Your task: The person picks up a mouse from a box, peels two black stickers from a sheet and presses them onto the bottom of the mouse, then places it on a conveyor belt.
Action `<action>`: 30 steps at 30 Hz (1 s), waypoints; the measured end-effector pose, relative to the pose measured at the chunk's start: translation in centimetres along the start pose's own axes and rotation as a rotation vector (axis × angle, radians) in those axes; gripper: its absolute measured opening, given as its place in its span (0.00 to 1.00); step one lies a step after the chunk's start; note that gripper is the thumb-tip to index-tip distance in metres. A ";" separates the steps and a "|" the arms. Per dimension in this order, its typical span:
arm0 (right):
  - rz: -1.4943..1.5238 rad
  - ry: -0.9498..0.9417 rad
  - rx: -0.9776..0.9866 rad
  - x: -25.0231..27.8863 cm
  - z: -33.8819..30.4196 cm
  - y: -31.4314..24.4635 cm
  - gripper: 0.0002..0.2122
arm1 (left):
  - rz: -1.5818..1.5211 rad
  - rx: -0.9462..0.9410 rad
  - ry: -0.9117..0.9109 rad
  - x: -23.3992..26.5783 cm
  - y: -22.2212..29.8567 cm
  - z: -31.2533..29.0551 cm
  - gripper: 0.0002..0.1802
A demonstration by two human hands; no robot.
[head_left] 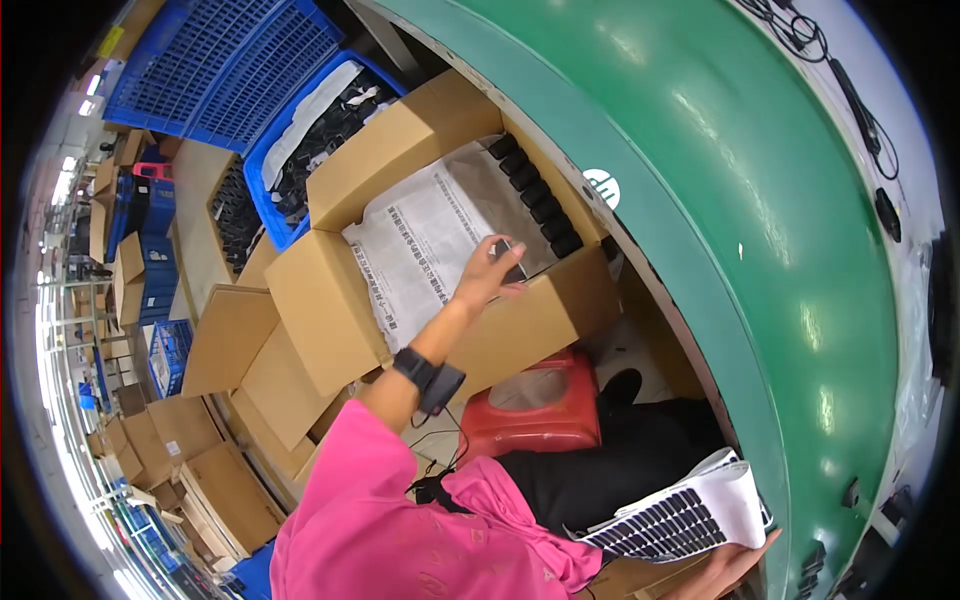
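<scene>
My left hand (pixel 488 274) reaches over an open cardboard box (pixel 530 325), its thumb and fingers closed around a small dark rectangular block (pixel 508 262). Inside the box, a row of similar black blocks (pixel 537 197) stands along the right wall. Printed newspaper-like sheets (pixel 430 230) cover the rest of the box's inside. At the lower right, my right hand (pixel 735 568) holds curled white sheets (pixel 665 522) bearing rows of black labels, gripping them from below near the bench edge. Part of that hand is hidden by the sheets.
A green bench (pixel 740 240) curves along the right, with black cables (pixel 865 115) beyond it. A red plastic stool (pixel 530 410) is beside my leg. Blue crates (pixel 262 165), one full of dark parts, stand at the upper left. An open carton (pixel 270 375) sits left of the box.
</scene>
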State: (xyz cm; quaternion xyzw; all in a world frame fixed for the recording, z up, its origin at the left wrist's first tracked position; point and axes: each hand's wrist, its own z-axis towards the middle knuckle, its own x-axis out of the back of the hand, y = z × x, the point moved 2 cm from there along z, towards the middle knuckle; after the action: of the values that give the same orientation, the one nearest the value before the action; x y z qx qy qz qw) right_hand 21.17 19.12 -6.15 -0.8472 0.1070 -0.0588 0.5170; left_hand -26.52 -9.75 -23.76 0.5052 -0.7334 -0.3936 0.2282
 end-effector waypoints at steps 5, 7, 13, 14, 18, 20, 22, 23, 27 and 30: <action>-0.076 0.028 -0.002 0.1 -1.1 0.6 0.30 | -0.048 0.291 0.115 2.2 -4.6 10.0 0.34; -0.098 0.046 0.003 -0.2 -1.5 0.6 0.30 | -0.014 0.458 0.018 1.4 -7.1 12.7 0.37; -0.143 0.061 -0.009 -1.6 -1.4 0.9 0.29 | -0.009 0.588 0.270 1.2 -13.9 16.6 0.35; -0.150 0.067 -0.001 -1.8 -1.4 1.0 0.29 | 0.071 0.555 0.278 0.7 -14.2 16.7 0.32; -0.174 0.104 0.019 -1.7 -1.7 0.7 0.29 | 0.673 0.329 0.225 -0.9 -13.2 15.8 0.23; -0.182 0.112 0.021 -1.8 -1.6 0.6 0.29 | 0.915 0.243 0.202 -1.3 -11.7 14.9 0.20; -0.188 0.113 0.021 -2.0 -1.6 0.7 0.29 | 1.058 0.194 0.215 -1.3 -10.9 13.9 0.19; -0.191 0.107 0.016 -2.2 -1.5 0.9 0.29 | 1.030 0.073 0.174 -1.3 -10.7 13.7 0.19; -0.195 0.106 0.016 -2.2 -1.6 0.9 0.29 | 0.985 -0.036 0.121 -1.4 -10.6 13.4 0.20; -0.194 0.094 0.014 -2.5 -1.7 1.1 0.28 | 1.064 0.100 0.151 -0.7 -11.3 14.2 0.20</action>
State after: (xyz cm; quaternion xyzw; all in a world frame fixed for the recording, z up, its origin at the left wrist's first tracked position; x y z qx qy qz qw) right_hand 18.28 17.74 -6.33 -0.8462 0.0482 -0.1489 0.5094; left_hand -30.28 -6.22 -41.16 0.1011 -0.8873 -0.1507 0.4240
